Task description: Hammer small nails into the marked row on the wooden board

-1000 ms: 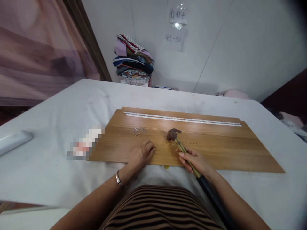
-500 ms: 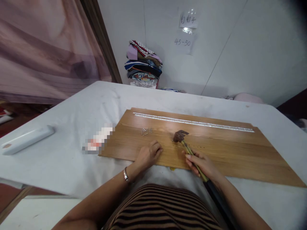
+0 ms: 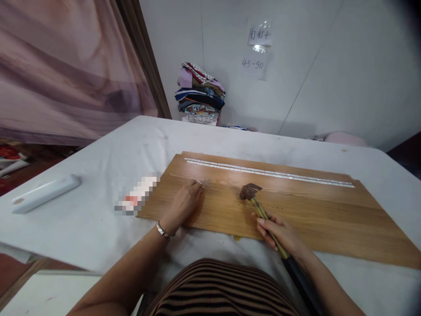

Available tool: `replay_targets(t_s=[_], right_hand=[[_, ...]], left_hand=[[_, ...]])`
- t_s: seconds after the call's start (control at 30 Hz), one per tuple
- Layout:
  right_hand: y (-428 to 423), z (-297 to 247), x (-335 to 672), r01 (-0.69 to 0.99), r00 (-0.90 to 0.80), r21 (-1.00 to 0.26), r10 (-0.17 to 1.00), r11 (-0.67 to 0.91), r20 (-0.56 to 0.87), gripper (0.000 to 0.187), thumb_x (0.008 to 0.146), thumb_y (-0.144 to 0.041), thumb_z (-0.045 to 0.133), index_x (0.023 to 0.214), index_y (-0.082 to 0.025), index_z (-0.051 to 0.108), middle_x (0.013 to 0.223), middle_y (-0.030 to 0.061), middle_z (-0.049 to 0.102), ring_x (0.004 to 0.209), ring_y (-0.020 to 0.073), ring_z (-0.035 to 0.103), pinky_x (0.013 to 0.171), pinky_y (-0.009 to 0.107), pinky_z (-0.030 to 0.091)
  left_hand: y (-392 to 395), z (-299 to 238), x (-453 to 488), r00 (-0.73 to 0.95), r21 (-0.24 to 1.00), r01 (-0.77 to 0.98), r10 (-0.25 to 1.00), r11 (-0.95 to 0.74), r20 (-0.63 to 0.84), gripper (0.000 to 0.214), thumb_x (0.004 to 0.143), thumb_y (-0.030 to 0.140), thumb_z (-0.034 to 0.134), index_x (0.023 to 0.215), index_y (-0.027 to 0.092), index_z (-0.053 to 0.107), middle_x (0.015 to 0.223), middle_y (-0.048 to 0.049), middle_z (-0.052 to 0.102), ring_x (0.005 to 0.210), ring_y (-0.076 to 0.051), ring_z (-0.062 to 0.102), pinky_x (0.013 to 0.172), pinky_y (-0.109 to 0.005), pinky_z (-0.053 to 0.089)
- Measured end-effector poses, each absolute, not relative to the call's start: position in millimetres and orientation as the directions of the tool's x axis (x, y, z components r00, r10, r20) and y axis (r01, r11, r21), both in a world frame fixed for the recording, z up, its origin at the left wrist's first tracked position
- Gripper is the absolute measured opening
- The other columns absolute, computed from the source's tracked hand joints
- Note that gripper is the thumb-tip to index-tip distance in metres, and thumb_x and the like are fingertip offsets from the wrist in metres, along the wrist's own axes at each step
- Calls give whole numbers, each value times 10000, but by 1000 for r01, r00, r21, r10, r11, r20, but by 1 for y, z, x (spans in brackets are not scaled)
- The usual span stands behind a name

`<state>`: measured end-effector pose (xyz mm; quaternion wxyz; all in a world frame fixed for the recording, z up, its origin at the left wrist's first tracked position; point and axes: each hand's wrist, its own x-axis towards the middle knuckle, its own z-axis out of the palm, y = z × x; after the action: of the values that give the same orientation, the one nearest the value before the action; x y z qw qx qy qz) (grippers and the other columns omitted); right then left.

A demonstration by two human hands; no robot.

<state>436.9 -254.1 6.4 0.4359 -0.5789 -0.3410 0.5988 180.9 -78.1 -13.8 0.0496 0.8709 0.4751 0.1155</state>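
A white-covered table takes up most of the lower view, and on it, toward four o'clock, lies a long wood-grain board. From here, read the clock from the hammer's head, with twelve pointing at the wall.

The hammer lies over the middle of the board, its handle running to five o'clock. The right hand is closed around that handle, and its grip has scarcely shifted over the last second; whether the head touches the wood or sits just above it cannot be told.

The left hand is what has changed. Half a second ago it rested on the near part of the board, around eight o'clock and close to the hammer; now it has slid outward to nine, its fingertips at the loose nails. Its grip looks narrow, but whether a nail is pinched there is hidden. My judgement is that the work has turned from the hammer to the nails, with no blow under way.

Two thin pale strips cross the far part, from ten to three o'clock. Smallest are some dark specks on the wood, at four.
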Motion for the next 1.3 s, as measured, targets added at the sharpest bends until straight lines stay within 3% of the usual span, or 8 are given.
replay_targets(t_s=[0.17,0.27,0.5,0.83,1.0,1.3], right_hand=[[-255,5,439,-132,55,-915,919,-381,-390,478,719,-545,671,984,-158,579,574,-67,503,317,37,340,310,182,242],[-255,4,440,-145,56,-919,924,-367,-378,462,733,-535,662,982,-156,574,567,-69,504,317,38,343,312,184,245],[-253,11,437,-181,76,-911,919,-370,-388,439,710,-503,677,947,-157,550,534,-83,503,311,38,347,315,181,246],[-254,13,435,-153,72,-904,908,-398,-412,446,713,-503,674,968,-151,574,544,-74,503,314,39,346,321,184,220],[-257,10,438,-135,60,-908,911,-398,-408,458,729,-509,671,999,-152,576,574,-70,496,326,37,344,317,180,233],[-255,13,437,-144,65,-913,917,-382,-394,415,743,-489,659,965,-151,570,570,-67,500,325,38,349,317,186,235]], left_hand=[[-75,-12,183,530,95,839,845,-535,73,260,961,176,358,927,170,616,965,-89,639,886,-223,633,718,-316,489],[-78,-7,187,600,73,795,799,-602,53,261,940,120,360,1008,166,608,1002,-101,635,893,-223,631,711,-311,492],[-79,-14,186,717,172,676,693,-716,69,320,908,110,383,1076,208,638,1115,-101,633,884,-210,641,741,-312,513],[-78,-21,175,697,288,646,700,-707,156,301,912,167,404,1026,238,674,1122,-68,646,935,-202,645,790,-304,519],[-83,-19,169,635,296,691,750,-659,188,281,929,199,404,1004,225,673,1092,-66,639,938,-200,643,784,-295,518],[-79,-18,180,697,232,667,703,-708,140,286,899,125,382,972,209,646,1069,-74,626,920,-206,623,756,-300,501]])
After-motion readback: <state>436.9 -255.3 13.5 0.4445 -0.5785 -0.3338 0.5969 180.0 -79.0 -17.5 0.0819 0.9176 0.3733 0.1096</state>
